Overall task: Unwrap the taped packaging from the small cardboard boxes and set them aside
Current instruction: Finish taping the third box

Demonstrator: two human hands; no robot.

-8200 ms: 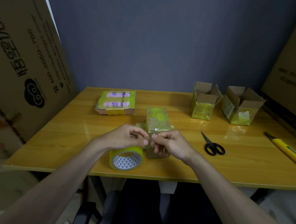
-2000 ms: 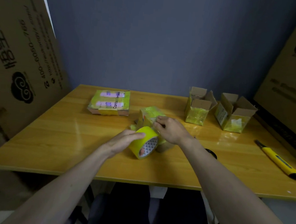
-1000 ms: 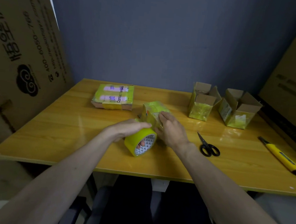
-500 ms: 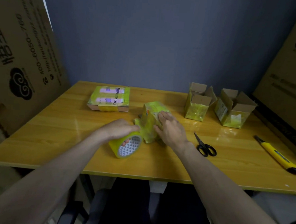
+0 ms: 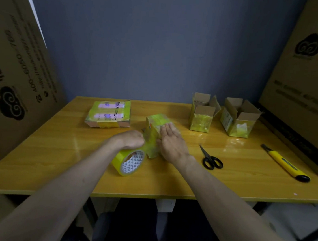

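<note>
A small cardboard box wrapped in yellow tape (image 5: 154,127) stands at the middle of the wooden table (image 5: 48,150). My right hand (image 5: 171,142) lies flat against its right side, fingers straight. My left hand (image 5: 128,140) grips the top of a yellow tape roll (image 5: 128,161) that stands on edge just left of the box. A short strip of tape seems to run from the roll to the box. Two opened small boxes (image 5: 202,114) (image 5: 237,120) with taped sides stand at the back right.
A flat taped package (image 5: 109,114) lies at the back left. Black scissors (image 5: 210,158) lie right of my right hand, and a yellow utility knife (image 5: 285,163) lies near the right edge. Large cardboard boxes (image 5: 17,63) (image 5: 303,89) flank the table.
My left hand brought the tape roll down and slightly left along the box's side. My right hand stays pressed flat on the box, which has kept its place.
</note>
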